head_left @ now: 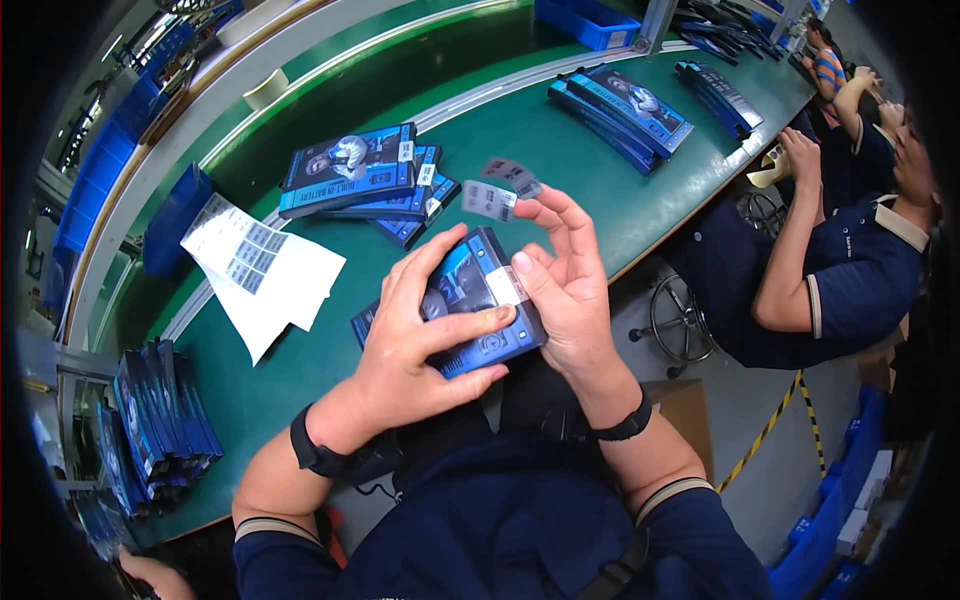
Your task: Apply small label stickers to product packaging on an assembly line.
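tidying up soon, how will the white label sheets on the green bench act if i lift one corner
The white label sheets look paper-thin, so they would probably sag. Being flat and thin, they're likely light. They seem to overlap, so a second may drag along.

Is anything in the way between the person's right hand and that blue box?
Nothing visible is. The right hand is at the right edge of the flat, rectangular blue-and-black box. The small, pale printed label pieces it holds stick out beyond the box, not between. The left hand grips the other side.
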`<state>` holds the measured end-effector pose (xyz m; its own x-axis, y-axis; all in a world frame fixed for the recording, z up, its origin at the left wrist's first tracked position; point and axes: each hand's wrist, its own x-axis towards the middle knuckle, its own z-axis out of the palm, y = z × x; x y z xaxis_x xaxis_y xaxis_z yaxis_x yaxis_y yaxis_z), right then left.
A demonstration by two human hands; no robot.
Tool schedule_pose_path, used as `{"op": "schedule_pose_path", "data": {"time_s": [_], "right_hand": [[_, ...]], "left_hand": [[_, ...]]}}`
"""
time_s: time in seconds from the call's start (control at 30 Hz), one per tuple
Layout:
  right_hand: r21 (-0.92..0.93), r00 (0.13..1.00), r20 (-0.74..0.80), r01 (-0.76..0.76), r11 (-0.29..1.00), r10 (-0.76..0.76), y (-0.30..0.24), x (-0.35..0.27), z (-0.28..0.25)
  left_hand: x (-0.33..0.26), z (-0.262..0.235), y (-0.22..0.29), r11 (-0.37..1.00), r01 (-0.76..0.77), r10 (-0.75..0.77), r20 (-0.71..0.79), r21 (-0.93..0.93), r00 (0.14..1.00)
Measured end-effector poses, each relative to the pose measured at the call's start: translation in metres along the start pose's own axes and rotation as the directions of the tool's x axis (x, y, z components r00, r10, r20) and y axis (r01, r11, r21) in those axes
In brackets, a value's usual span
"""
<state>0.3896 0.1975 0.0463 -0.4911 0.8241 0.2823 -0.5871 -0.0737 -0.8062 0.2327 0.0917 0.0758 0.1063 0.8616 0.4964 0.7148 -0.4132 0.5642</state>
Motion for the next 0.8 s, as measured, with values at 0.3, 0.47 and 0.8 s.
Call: {"op": "schedule_pose_path", "data": {"time_s": [0.3,0.47,0.8], "right_hand": [[0.544,0.916,0.234,-0.400,0.738,0.324,0.015,-0.009,0.036],[0.443,0.925,0.262,-0.368,0.817,0.275,0.021,-0.006,0.020],[-0.882,0.852,0.237,0.391,0.265,-0.467,-0.026,0.041,-0.070]], "left_hand": [[0.004,0.007,0.012,0.986,-0.155,0.142,-0.189,-0.057,0.972],[0.024,-0.018,0.038,0.997,0.065,-0.065,-0.005,0.034,0.998],[0.105,-0.091,-0.040,0.802,0.044,-0.120,0.089,0.596,0.989]]}}
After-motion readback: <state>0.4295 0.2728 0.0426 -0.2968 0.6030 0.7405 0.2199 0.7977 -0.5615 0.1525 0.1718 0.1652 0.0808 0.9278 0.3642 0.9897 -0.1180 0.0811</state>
